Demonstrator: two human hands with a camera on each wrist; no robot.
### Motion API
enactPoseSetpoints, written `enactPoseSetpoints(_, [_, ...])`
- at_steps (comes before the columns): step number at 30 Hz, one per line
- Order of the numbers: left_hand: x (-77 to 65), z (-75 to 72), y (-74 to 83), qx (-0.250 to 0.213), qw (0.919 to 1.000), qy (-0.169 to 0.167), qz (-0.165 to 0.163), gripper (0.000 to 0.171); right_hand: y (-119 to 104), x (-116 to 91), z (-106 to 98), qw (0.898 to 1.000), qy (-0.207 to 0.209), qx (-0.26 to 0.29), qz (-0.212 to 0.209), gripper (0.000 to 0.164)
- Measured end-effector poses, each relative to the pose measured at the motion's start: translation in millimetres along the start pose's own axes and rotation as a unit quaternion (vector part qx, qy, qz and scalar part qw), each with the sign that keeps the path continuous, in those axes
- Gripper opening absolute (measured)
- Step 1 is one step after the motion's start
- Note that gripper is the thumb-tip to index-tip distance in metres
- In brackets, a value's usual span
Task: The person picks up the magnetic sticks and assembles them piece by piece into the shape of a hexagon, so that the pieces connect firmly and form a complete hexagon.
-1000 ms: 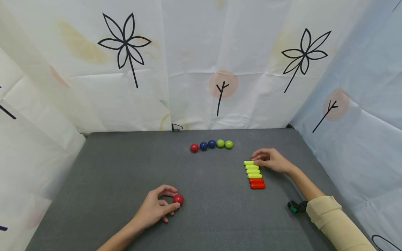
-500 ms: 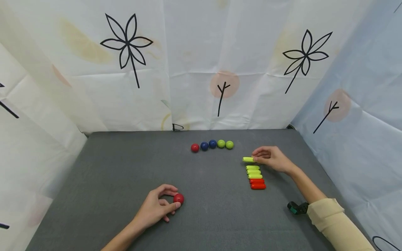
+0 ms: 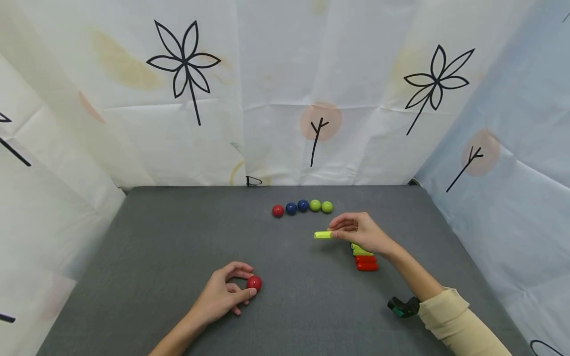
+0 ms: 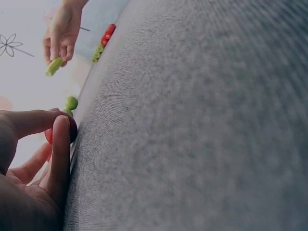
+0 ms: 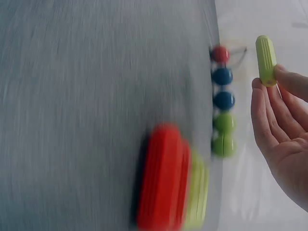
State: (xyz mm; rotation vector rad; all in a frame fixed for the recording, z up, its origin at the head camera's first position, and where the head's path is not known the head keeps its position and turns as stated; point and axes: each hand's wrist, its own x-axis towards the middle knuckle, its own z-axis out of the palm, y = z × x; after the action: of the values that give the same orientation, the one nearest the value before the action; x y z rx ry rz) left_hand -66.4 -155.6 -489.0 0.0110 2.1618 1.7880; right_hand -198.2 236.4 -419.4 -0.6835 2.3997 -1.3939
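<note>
My left hand (image 3: 220,292) pinches a red ball (image 3: 254,283) between thumb and fingers, low at the grey tabletop. Held by one end between the thumb and fingers of my right hand (image 3: 362,232) is a yellow-green ribbed stick (image 3: 322,235), raised above the table; the right wrist view shows its grooved side (image 5: 265,57). Below that hand, more yellow-green sticks (image 3: 362,252) lie side by side with red sticks (image 3: 367,267), and my hand partly covers the row in the head view.
A row of balls stands at the back: a red ball (image 3: 278,210), blue balls (image 3: 297,206) and green balls (image 3: 321,206). Patterned white cloth (image 3: 276,143) hangs behind and along the sides of the grey table (image 3: 178,232). A black wrist device (image 3: 403,307) sits on my right forearm.
My right hand has lifted the end yellow-green stick off the row and carried it leftward. The left hand stays on the red ball.
</note>
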Motion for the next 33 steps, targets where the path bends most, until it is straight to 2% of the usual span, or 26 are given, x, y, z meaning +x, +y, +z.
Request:
enactPoseSetpoints(10, [-1.0,0.3,2.7,-0.001,1.0000,-0.001,-0.007,0.056,-23.6,11.3,59.5,0.997,-0.060,0.049,-0.025,0.021])
enactPoseSetpoints(20, [0.6,1.4,3.4,0.005,0.9999,0.003,-0.012,0.057,-35.6,22.5,109.9,0.993,-0.111,0.035,-0.022,0.017])
enactPoseSetpoints(28, [0.6,-0.4,1.6,-0.002,1.0000,-0.005,0.007,0.058,-38.3,27.8,129.1,0.991,-0.131,0.021,-0.026,0.015])
enactPoseSetpoints(30, [0.4,0.9,1.8,0.008,0.9998,0.010,0.016,0.057,-39.0,28.1,129.4,0.991,-0.128,0.020,-0.024,0.014])
enactPoseSetpoints(33, [0.5,4.8,3.7,0.048,0.9968,0.052,0.037,0.053,-39.7,28.0,128.9,0.991,-0.129,0.018,-0.023,0.015])
